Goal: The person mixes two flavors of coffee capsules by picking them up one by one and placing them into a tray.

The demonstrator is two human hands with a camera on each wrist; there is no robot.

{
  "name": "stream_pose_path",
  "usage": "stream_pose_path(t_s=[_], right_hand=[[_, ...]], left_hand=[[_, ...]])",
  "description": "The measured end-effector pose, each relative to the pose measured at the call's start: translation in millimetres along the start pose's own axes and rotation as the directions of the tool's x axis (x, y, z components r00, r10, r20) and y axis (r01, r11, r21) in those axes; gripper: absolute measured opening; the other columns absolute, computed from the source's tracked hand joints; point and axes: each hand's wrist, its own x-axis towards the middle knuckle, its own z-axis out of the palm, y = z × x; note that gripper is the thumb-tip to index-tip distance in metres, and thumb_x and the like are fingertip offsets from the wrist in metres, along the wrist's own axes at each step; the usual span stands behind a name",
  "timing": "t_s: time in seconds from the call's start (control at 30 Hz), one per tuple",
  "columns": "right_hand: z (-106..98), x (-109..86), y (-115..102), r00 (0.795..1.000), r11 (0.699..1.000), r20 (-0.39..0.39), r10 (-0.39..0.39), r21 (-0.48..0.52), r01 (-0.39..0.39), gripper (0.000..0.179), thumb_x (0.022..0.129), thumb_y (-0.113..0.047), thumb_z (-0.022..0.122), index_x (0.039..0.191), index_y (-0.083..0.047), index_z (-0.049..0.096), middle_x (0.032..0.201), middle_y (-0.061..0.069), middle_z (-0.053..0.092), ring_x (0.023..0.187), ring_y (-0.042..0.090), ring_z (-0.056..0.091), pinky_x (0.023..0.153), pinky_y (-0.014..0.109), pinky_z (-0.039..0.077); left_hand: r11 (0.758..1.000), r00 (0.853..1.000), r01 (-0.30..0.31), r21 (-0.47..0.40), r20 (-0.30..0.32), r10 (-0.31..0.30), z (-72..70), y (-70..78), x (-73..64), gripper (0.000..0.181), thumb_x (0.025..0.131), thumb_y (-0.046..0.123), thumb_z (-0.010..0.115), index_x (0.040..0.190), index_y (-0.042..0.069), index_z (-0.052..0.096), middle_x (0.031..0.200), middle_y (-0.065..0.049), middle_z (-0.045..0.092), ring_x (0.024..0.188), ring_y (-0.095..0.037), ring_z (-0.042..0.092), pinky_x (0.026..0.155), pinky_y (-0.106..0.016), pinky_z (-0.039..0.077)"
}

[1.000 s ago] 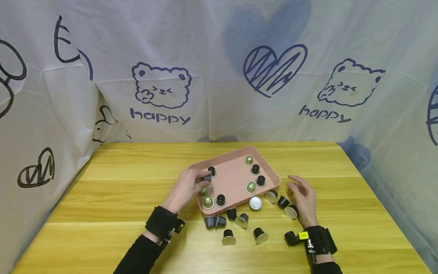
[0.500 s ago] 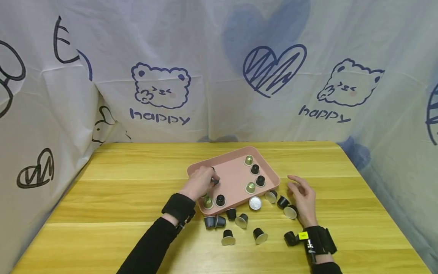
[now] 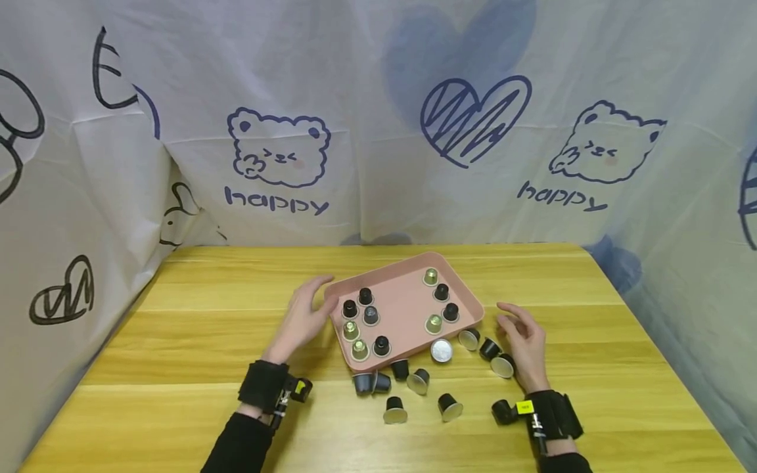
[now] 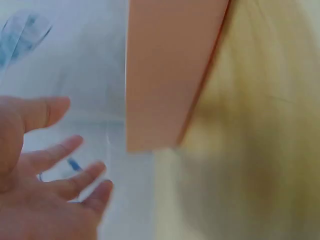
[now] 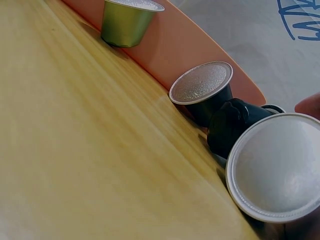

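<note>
My left hand (image 3: pixel 301 322) is at the left side of the pink tray (image 3: pixel 405 303), its fingers spread and holding nothing; the left wrist view shows the hand (image 4: pixel 55 170) apart from the tray wall (image 4: pixel 165 75). Inside the tray, a dark grey coffee capsule (image 3: pixel 370 316) stands upright among black and gold ones at the left end. Black and gold capsules also stand at the right end. My right hand (image 3: pixel 526 345) rests on the table with loosely bent fingers, beside a capsule lying on its side (image 3: pixel 503 365). That capsule's silver lid (image 5: pixel 275 167) fills the right wrist view's lower right.
Along the tray's front lie several loose capsules, among them a lid-up capsule (image 3: pixel 441 351), grey capsules (image 3: pixel 363 383) and a black one (image 3: pixel 450 406). A white cloth (image 3: pixel 367 131) with drawings hangs behind the wooden table (image 3: pixel 236 282).
My left hand has put the dark grey capsule down in the tray, let go of it and drawn back to the left. The right hand has stayed in place.
</note>
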Motion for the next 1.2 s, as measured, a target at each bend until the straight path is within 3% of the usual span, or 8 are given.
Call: stream_pose_path(t_s=[0.1, 0.23, 0.33, 0.5, 0.63, 0.83, 1.2], right_hand=[[-1.3, 0.0, -0.1, 1.000, 1.000, 0.002, 0.008, 0.026, -0.008, 0.027, 0.092, -0.009, 0.063, 0.116, 0.006, 0.065, 0.081, 0.009, 0.067, 0.068, 0.015, 0.059, 0.058, 0.015, 0.047], [-2.0, -0.6, 0.3, 1.000, 0.998, 0.010, 0.011, 0.054, -0.011, 0.029, 0.092, -0.009, 0.063, 0.116, 0.008, 0.065, 0.080, 0.009, 0.067, 0.068, 0.016, 0.060, 0.060, 0.015, 0.050], [-1.7, -1.4, 0.9, 1.000, 0.999, 0.018, 0.008, 0.050, -0.009, 0.029, 0.093, -0.009, 0.062, 0.116, 0.008, 0.064, 0.080, 0.010, 0.067, 0.069, 0.015, 0.060, 0.060, 0.015, 0.051], [-1.4, -2.2, 2.4, 0.999, 0.997, 0.044, -0.002, 0.075, -0.002, 0.030, 0.093, -0.008, 0.062, 0.116, 0.010, 0.063, 0.082, 0.012, 0.068, 0.071, 0.016, 0.062, 0.064, 0.017, 0.054], [-1.8, -2.2, 3.2, 0.996, 0.997, 0.088, -0.019, 0.080, 0.012, 0.030, 0.093, -0.007, 0.061, 0.117, 0.012, 0.061, 0.088, 0.012, 0.069, 0.077, 0.017, 0.064, 0.067, 0.018, 0.055], [-2.8, -2.6, 2.6, 0.989, 1.000, 0.146, -0.017, -0.011, 0.018, 0.031, 0.094, -0.010, 0.061, 0.119, 0.009, 0.061, 0.102, 0.013, 0.067, 0.088, 0.015, 0.064, 0.074, 0.015, 0.054], [-2.3, -0.8, 0.4, 0.977, 0.993, 0.213, -0.020, -0.111, 0.044, 0.033, 0.091, -0.018, 0.065, 0.117, 0.003, 0.064, 0.110, 0.017, 0.064, 0.091, 0.008, 0.062, 0.077, 0.013, 0.050]], left_hand=[[0.978, 0.984, 0.152, -0.140, 0.111, -0.137, -10.9, -16.9, -13.9, 0.061, 0.101, 0.028, 0.049, 0.146, -0.007, 0.028, 0.150, -0.030, 0.025, 0.136, -0.044, 0.022, 0.109, -0.062, 0.018], [0.879, 0.920, 0.356, -0.318, 0.286, -0.269, -13.4, -34.1, -31.6, 0.078, 0.099, 0.050, 0.040, 0.154, 0.005, 0.008, 0.158, -0.021, 0.005, 0.142, -0.036, 0.005, 0.112, -0.059, 0.008], [0.816, 0.899, 0.410, -0.407, 0.332, -0.286, -10.2, -41.9, -42.4, 0.080, 0.097, 0.054, 0.040, 0.155, 0.010, 0.006, 0.160, -0.015, 0.004, 0.143, -0.031, 0.002, 0.113, -0.057, 0.004], [0.811, 0.912, 0.379, -0.446, 0.328, -0.246, -5.4, -46.3, -50.5, 0.074, 0.100, 0.049, 0.040, 0.154, 0.009, 0.012, 0.159, -0.014, 0.011, 0.143, -0.029, 0.006, 0.113, -0.057, 0.006], [0.797, 0.910, 0.388, -0.463, 0.331, -0.250, -4.3, -47.1, -52.0, 0.071, 0.099, 0.049, 0.041, 0.154, 0.009, 0.016, 0.158, -0.014, 0.016, 0.142, -0.031, 0.008, 0.110, -0.063, 0.009], [0.787, 0.908, 0.398, -0.472, 0.325, -0.264, -1.2, -46.4, -50.5, 0.069, 0.098, 0.049, 0.044, 0.152, 0.011, 0.023, 0.157, -0.013, 0.021, 0.142, -0.031, 0.010, 0.106, -0.068, 0.011], [0.798, 0.917, 0.377, -0.470, 0.310, -0.251, 0.9, -49.7, -50.1, 0.065, 0.098, 0.046, 0.046, 0.149, 0.009, 0.031, 0.154, -0.013, 0.027, 0.141, -0.030, 0.017, 0.107, -0.066, 0.014]])
